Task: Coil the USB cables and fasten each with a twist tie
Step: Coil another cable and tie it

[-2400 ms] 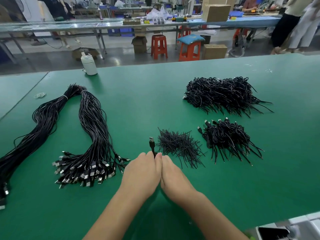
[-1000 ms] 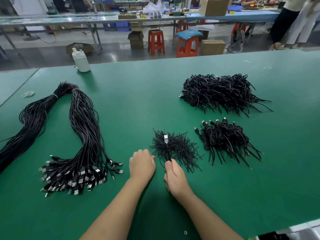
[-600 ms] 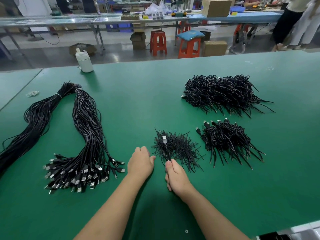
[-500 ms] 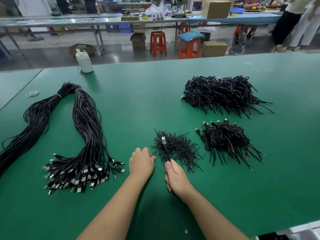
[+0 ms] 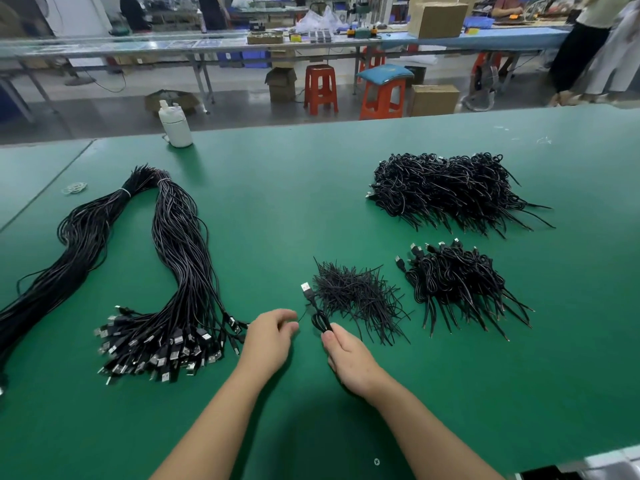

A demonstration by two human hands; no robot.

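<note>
Holding coiled cable [image 5: 320,318] pinched in right hand [image 5: 349,358] beside tie pile [image 5: 356,296], plug up. Left hand [image 5: 268,339], fingers curled, seems to pinch thin tie, can't confirm. Next: wrap tie round coil & twist.

The tabletop [image 5: 311,202] is covered in smooth, matt green matting. The loose USB cables [image 5: 173,258] have glossy black plastic sheaths and shiny metal plugs. The white bottle [image 5: 176,126] looks like smooth plastic.
</note>
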